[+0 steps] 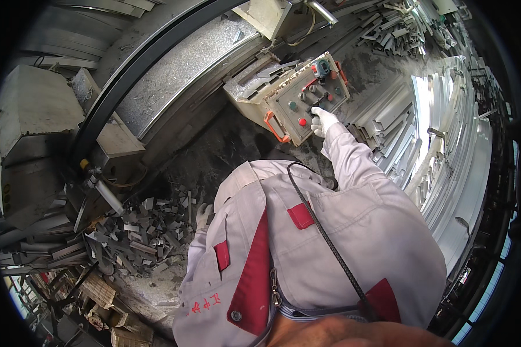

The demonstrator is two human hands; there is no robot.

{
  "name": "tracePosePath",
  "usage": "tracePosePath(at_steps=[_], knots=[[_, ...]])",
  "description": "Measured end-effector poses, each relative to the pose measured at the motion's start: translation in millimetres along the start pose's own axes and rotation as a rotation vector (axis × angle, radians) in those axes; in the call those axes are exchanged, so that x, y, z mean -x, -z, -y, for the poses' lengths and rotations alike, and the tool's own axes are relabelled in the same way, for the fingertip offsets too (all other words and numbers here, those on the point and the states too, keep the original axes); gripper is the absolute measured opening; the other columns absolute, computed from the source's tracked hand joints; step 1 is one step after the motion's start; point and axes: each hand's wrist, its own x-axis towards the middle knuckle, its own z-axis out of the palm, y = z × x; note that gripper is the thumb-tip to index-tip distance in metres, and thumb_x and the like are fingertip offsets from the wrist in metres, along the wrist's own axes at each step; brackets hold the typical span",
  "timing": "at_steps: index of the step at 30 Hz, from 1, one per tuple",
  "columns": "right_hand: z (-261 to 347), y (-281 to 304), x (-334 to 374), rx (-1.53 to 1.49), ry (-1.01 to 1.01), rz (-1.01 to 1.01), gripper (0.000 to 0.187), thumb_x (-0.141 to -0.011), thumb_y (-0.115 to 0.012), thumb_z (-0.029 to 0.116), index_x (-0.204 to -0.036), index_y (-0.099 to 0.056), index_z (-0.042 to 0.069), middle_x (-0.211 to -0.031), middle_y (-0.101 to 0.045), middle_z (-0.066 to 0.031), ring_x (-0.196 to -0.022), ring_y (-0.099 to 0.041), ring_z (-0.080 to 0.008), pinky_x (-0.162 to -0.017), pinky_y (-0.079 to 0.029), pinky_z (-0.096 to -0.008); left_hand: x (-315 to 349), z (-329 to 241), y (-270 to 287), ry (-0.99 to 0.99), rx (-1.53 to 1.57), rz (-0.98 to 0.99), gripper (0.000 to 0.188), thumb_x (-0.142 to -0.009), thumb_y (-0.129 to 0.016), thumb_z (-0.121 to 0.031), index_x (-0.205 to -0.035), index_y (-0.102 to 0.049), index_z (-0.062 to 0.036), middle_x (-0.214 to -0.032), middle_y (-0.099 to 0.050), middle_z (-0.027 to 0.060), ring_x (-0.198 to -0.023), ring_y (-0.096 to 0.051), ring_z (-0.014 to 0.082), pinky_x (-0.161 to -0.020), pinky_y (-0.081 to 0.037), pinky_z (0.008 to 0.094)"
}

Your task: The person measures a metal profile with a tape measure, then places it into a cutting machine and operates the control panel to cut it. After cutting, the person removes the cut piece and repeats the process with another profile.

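My right hand (325, 122), in a white glove, reaches out to a beige control box (285, 110) ahead of me. Its fingers close on a black knob (314, 109) on the panel face. Close to that hand are a red button (302, 122) and a green button (292, 106); more knobs and buttons sit farther along the panel. An orange handle (275, 128) is fixed at the box's near left corner. Low at my left side, my left hand (204, 216) wears a pale glove and holds close to my jacket. Its fingers are partly hidden, so their pose is unclear.
Long metal profiles (399, 124) lie stacked at the right. Loose offcuts (150, 237) cover the floor at the left. A machine bed (179, 69) strewn with metal chips runs behind a curved dark bar (118, 78). A beige machine housing (37, 110) stands far left.
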Motion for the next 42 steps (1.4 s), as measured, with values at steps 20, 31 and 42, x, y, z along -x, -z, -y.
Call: tracePosePath(at_steps=[20, 31, 42], knots=[[30, -32, 28, 0.311, 0.612, -0.252, 0.058, -0.091, -0.092, 0.037, -0.137, -0.077, 0.005, -0.122, -0.085, -0.0157, -0.112, -0.078, -0.0253, -0.104, -0.06, -0.0382, 101, -14, 30, 0.227, 0.035, -0.216, 0.075, -0.096, -0.081, -0.034, -0.159, -0.06, 0.0006, -0.109, -0.079, 0.0126, -0.083, -0.073, 0.0201, -0.076, -0.06, 0.0376], [251, -260, 144, 0.693, 1.858, -0.108, 0.083, -0.088, -0.092, 0.027, -0.162, -0.057, 0.023, -0.151, -0.064, -0.0187, -0.144, -0.061, -0.0405, -0.121, -0.052, -0.051, 118, -55, 1, 0.314, 0.24, -0.362, 0.08, -0.098, -0.083, -0.046, -0.158, -0.062, 0.0027, -0.154, -0.072, 0.0221, -0.143, -0.068, 0.0338, -0.119, -0.055, 0.0415], [324, -453, 181, 1.458, 2.155, 0.097, 0.114, -0.077, -0.082, -0.003, -0.175, -0.041, 0.038, -0.15, -0.06, -0.0106, -0.134, -0.063, -0.0336, -0.115, -0.049, -0.0513, 105, -56, -68, 0.42, 0.345, -0.421, 0.077, -0.092, -0.081, -0.046, -0.154, -0.068, -0.002, -0.147, -0.075, 0.0217, -0.137, -0.072, 0.0339, -0.118, -0.054, 0.0402]])
